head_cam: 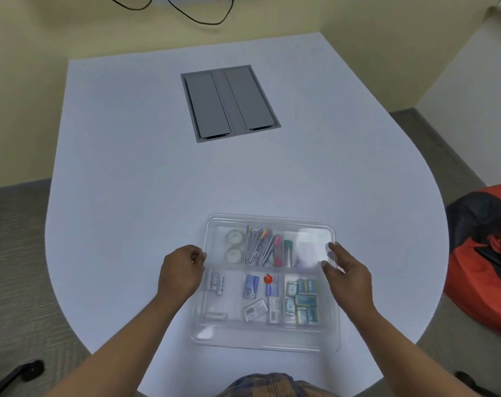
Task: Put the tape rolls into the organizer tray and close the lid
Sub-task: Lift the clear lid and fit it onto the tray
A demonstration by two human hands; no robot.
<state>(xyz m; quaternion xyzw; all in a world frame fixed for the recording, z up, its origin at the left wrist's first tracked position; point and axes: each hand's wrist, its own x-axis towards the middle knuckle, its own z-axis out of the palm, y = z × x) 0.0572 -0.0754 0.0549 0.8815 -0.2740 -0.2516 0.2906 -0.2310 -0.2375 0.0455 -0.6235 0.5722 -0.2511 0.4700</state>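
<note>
A clear plastic organizer tray [267, 340] sits on the white table near its front edge. Two clear tape rolls [233, 246] lie in its far-left compartment, one behind the other. A clear lid [272, 220] lies over the tray. My left hand [182, 272] pinches the lid's left edge. My right hand [345, 272] grips its right edge with thumb and fingers. Other compartments hold pens, batteries, small boxes and a red-topped item, all seen through the lid.
A grey cable hatch [230, 103] is set into the white table [129, 167] farther back. An orange and black bag [484, 253] lies on the floor to the right. Black cables [197, 15] hang at the wall behind.
</note>
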